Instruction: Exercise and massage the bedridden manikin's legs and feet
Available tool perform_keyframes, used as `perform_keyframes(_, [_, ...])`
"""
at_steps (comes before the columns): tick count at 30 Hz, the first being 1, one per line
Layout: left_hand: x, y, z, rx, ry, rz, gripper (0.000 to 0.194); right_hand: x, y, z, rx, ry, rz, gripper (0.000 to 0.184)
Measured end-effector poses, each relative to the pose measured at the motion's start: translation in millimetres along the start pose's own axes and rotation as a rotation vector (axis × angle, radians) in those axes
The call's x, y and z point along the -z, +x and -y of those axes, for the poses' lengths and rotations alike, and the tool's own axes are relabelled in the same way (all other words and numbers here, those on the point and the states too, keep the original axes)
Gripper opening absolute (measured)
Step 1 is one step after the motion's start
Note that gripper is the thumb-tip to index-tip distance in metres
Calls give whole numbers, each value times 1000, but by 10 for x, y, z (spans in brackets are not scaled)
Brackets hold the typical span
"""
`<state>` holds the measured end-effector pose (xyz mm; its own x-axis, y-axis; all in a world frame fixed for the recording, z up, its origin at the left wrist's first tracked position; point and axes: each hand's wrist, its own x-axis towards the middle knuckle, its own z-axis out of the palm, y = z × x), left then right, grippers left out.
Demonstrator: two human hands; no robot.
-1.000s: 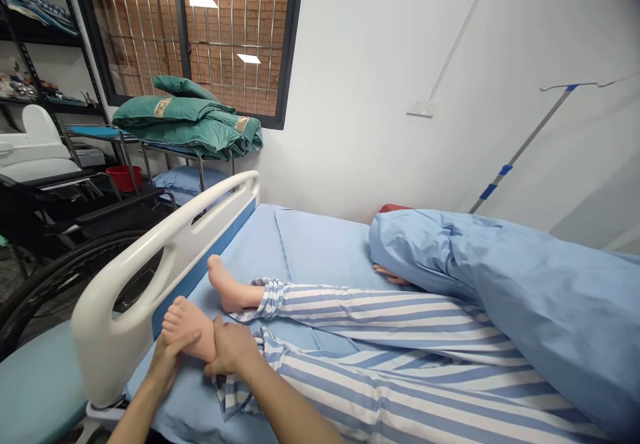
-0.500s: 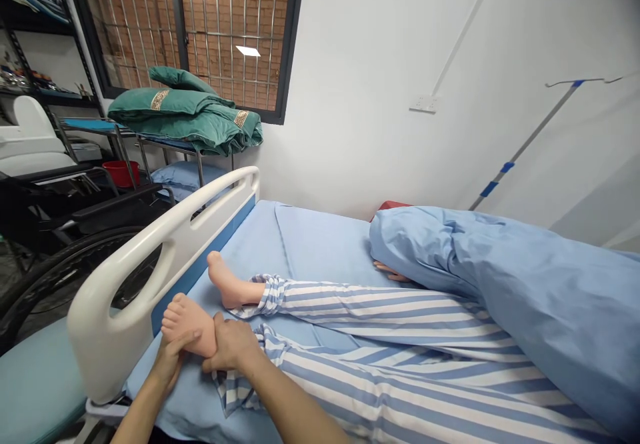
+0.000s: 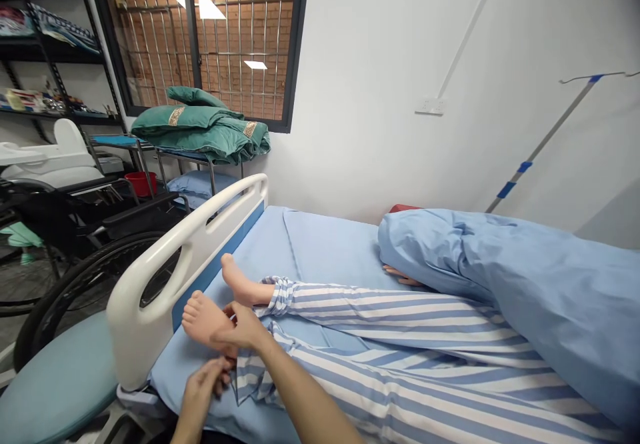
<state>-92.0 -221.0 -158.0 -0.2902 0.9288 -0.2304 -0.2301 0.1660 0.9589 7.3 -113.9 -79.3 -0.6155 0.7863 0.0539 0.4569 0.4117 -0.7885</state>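
A manikin lies on the bed in blue-and-white striped trousers (image 3: 380,337), its two bare feet toward the footboard. My right hand (image 3: 245,329) is closed around the ankle of the near foot (image 3: 203,315). My left hand (image 3: 203,383) sits lower, under the heel, its fingers curled at the hem of the trouser leg. The far foot (image 3: 236,277) lies free on the sheet. A blue blanket (image 3: 500,277) covers the upper body.
The white footboard (image 3: 165,264) stands just left of the feet. Beyond it are a wheelchair (image 3: 75,237), a rack with folded green bedding (image 3: 205,131), and shelves. A drip pole (image 3: 545,137) leans at the wall on the right.
My left hand has let go of the foot's sole and dropped below the heel to the trouser hem. The right hand stays on the ankle. The view has shifted a little right.
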Motion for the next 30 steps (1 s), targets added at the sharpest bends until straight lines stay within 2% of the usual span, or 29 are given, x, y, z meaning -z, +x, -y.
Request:
perform_keyframes(5, [-248,-149,39,-36,104,146,39,-34,60,-63,-10,87,-75,40])
perform_keyframes(7, [-244,-141,-29,-23,119,201,35,-39,77,-74,-1,79,-73,39])
perform_keyframes(9, [-156,-101,-128,-22,146,211,32,-50,99,-79,15,70,-81,37])
perform_keyframes(11, [-15,-46,-229,-34,176,177,31,-64,122,-72,34,53,-111,35])
perform_keyframes(15, [278,14,-340,-68,312,26,34,2,151,-17,105,-41,-161,27])
perform_keyframes(18, [413,-34,-355,-106,541,-44,35,258,141,-5,166,-183,-181,18])
perform_keyframes(21, [413,-151,-395,-200,806,-202,32,665,108,-102,169,-375,-217,18])
perform_keyframes(23, [311,-234,-467,-316,925,-308,33,933,76,-228,152,-502,-246,18])
perform_keyframes(25, [120,-286,-585,-454,969,-328,31,1136,38,-373,132,-585,-265,17])
perform_keyframes(28, [-308,-224,-828,-639,965,-204,23,1279,-20,-576,102,-598,-308,18])
perform_keyframes(30, [-637,-49,-980,-705,983,-89,21,1293,-53,-686,76,-551,-368,19])
